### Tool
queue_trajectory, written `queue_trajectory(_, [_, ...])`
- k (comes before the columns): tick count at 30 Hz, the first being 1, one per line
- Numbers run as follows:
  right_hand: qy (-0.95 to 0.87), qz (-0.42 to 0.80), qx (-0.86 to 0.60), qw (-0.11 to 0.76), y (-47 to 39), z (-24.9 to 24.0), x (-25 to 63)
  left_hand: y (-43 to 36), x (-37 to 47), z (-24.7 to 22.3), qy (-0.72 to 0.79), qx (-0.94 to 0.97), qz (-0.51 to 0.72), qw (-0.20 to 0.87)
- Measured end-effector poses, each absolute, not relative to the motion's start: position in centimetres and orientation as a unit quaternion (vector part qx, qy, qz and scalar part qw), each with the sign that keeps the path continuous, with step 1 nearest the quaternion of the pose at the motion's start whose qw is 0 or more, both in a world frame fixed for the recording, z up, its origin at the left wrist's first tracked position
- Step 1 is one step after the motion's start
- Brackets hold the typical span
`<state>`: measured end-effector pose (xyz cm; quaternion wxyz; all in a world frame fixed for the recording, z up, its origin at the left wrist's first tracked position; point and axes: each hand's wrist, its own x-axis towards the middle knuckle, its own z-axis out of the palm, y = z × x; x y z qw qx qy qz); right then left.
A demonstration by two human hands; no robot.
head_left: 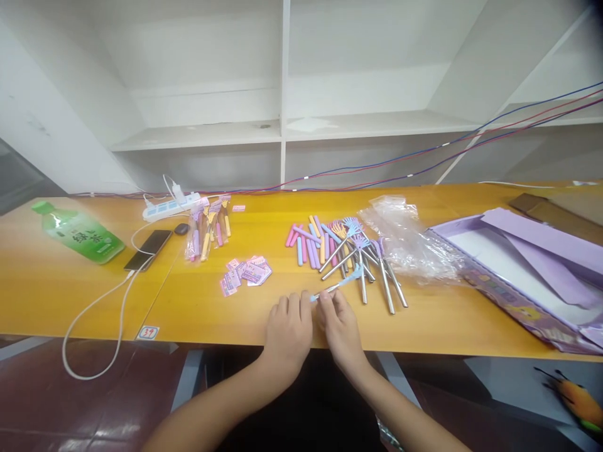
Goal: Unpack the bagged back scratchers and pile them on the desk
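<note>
A light blue hand-shaped scratcher with a metal rod (351,277) slants up and to the right from between my hands. My right hand (341,323) pinches its rod near the lower end. Right beside that light blue lower end, my left hand (289,323) has its fingers curled together; what they hold is hidden. Several metal rods with coloured claw heads (387,282) lie beyond my right hand, next to a heap of coloured handles (311,246). Small pink and purple cards (252,271) are spread beyond my left hand. Bagged scratchers (207,235) lie further left.
At the left are a green bottle (80,233), a phone (149,248) on a white cable, a black oval object (181,229) and a power strip (170,207). Clear plastic bags (414,245) and an open purple box (509,295) occupy the right. White shelving (282,133) stands behind.
</note>
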<state>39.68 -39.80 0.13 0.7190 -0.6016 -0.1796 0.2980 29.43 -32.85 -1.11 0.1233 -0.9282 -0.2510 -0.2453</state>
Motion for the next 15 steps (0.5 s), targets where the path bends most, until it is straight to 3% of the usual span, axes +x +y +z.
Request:
queue_trajectory(7, [-0.001, 0.442, -0.456, 0.773, -40.7, 1.8, 38.7, -31.3, 29.7, -2.0, -0.294, -0.928, -0.183, 0.136])
queue_trajectory(15, [0.045, 0.434, -0.424, 0.794, -41.1, 3.4, 39.6, -31.9, 30.0, -2.2, -0.288, -0.933, -0.18, 0.122])
